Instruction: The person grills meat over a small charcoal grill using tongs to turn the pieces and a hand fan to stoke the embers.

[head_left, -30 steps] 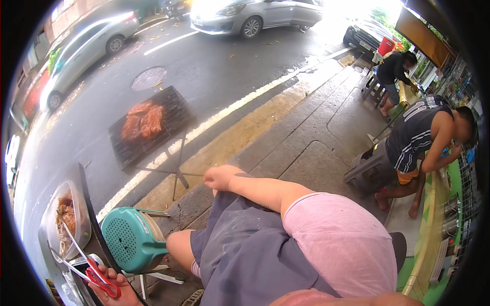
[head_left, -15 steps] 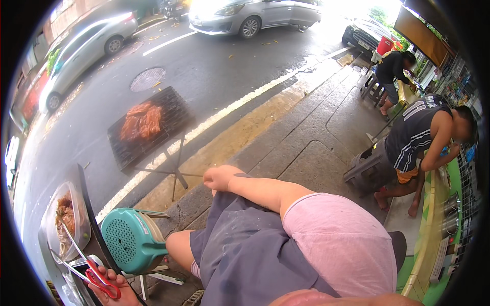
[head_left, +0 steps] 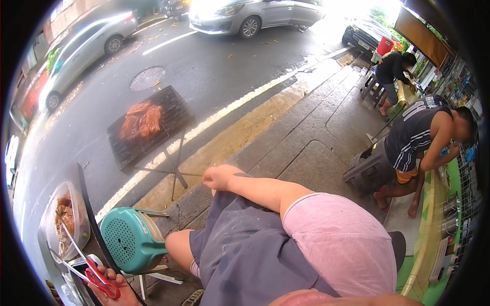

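Observation:
At the lower left, my left hand is closed round the red handles of metal tongs. The tips of the tongs are apart and reach to a clear plastic container with reddish-brown meat in it. My right hand rests by my knee, its fingers curled in a loose fist; no object shows in it. Ahead of it stands a black grill on thin legs, with a heap of reddish meat on top and haze around it.
A teal stool stands beside the dark-edged table at left. Beyond the kerb, silver cars are on the wet road. At right, one person sits on a dark stool by a green-yellow counter; another person is farther back.

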Available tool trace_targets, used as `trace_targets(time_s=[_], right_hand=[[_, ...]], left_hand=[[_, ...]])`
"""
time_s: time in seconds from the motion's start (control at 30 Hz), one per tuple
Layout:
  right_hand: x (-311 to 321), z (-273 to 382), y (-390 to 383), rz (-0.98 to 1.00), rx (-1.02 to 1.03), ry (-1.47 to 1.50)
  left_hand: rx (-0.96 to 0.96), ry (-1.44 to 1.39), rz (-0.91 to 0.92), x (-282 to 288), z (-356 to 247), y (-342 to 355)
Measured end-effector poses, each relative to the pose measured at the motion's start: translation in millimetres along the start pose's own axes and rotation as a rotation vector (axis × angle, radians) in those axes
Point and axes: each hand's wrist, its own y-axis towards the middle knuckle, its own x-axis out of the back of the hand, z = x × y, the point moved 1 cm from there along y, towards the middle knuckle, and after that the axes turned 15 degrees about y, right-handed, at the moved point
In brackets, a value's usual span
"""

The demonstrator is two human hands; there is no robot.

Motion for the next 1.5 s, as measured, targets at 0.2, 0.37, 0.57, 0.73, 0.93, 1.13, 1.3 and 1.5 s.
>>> trace_targets(time_s=[0.2,0.37,0.57,0.73,0.93,1.13,1.3,1.5], right_hand=[[0,1,-1,0.001,0.001,-0.011],[-1,-1,1,0.009,-0.003,-0.015],[0,3,0,0.012,-0.004,-0.018],[0,5,-1,0.014,-0.017,-0.015],[1,5,-1,0.016,-0.032,-0.008],[3,8,-3,0.006,-0.045,-0.021],[3,10,-5,-0.011,-0.040,-0.028],[-4,-1,0,-0.096,0.097,0.120]], left_hand=[[0.002,0.025,-0.017,-3,1,-1],[0.003,0.025,-0.022,-2,0,-1],[-0.001,0.034,-0.020,-5,0,-1],[-0.009,0.050,-0.017,-4,0,-2],[-0.007,0.068,-0.027,-8,0,-3],[-0.002,0.057,-0.027,-5,0,-3],[-0.007,0.053,-0.021,-5,0,-3],[-0.006,0.061,-0.042,-7,0,-3]])
